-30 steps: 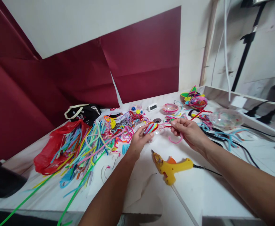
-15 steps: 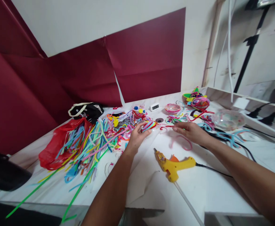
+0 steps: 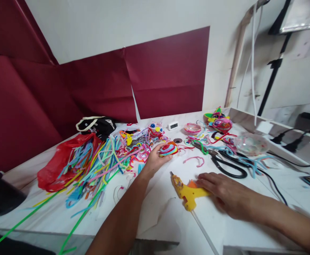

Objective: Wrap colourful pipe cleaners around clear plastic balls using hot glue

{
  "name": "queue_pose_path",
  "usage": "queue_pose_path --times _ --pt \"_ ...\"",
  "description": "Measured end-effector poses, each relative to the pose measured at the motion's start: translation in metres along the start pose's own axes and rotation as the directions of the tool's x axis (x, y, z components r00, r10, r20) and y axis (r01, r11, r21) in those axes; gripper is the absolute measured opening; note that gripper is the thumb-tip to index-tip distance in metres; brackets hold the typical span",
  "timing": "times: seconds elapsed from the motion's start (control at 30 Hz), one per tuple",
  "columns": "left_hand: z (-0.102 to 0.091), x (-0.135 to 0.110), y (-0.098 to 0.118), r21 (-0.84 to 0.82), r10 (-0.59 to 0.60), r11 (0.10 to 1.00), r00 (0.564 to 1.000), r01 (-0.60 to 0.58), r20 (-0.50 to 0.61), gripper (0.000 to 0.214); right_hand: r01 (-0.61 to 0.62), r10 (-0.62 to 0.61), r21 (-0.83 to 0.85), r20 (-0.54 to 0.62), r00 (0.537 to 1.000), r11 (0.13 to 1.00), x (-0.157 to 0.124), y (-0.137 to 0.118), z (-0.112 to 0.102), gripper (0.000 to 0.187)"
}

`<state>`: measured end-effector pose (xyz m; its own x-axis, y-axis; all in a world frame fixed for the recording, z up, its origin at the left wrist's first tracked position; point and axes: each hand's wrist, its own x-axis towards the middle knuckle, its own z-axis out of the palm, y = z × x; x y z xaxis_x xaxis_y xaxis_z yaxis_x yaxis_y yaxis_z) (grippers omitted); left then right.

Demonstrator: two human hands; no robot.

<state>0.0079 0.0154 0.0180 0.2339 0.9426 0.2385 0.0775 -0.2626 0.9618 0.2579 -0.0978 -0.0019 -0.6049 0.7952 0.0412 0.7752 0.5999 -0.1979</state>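
My left hand (image 3: 156, 158) is closed around a small dome-shaped piece (image 3: 168, 150) covered in coiled pipe cleaners of red, yellow, blue and pink. My right hand (image 3: 221, 189) reaches over the rear end of a yellow hot glue gun (image 3: 188, 194), fingers stretched out beside its orange part. The gun lies on its side, its nozzle toward the dome, with a clear glue stick (image 3: 204, 230) trailing from the back. My right fingertips overlap the gun's body; whether they press on it I cannot tell. A pink pipe cleaner strand (image 3: 194, 161) lies between the hands.
Black-handled scissors (image 3: 228, 168) lie beyond my right hand. Loose pipe cleaners spill from a red plastic bag (image 3: 56, 170) on the left. Clear bowls (image 3: 252, 144), a decorated figure (image 3: 155, 129), a small digital clock (image 3: 173, 126) and black cables (image 3: 277, 191) are farther back.
My right hand has let go of the red strand near the dome and come back toward me onto the glue gun. The scissors are now uncovered. The dome in my left hand has tilted.
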Motion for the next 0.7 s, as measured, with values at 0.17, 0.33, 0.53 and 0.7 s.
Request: queue_pose_path --times 0.17,0.33,0.53,0.7 --pt "-0.007 0.003 -0.002 0.074 0.052 0.996 0.996 -0.046 -0.074 0.059 0.066 -0.069 -0.141 -0.013 0.998 0.988 0.02 -0.016 0.005 0.053" --pt "-0.013 0.007 -0.003 0.034 0.051 0.998 0.986 -0.047 -0.159 0.063 0.07 -0.069 -0.176 0.016 0.998 0.982 0.036 -0.025 0.004 0.043" --pt "-0.014 0.009 -0.008 -0.06 0.069 0.995 0.971 -0.085 -0.228 0.061 0.021 -0.026 -0.069 -0.082 0.996 0.997 0.029 -0.014 0.005 0.033" --pt "-0.011 0.006 -0.003 -0.073 0.1 0.991 0.976 -0.116 -0.193 0.053 -0.035 0.056 0.082 -0.269 0.961 0.996 0.014 -0.002 -0.003 0.029"
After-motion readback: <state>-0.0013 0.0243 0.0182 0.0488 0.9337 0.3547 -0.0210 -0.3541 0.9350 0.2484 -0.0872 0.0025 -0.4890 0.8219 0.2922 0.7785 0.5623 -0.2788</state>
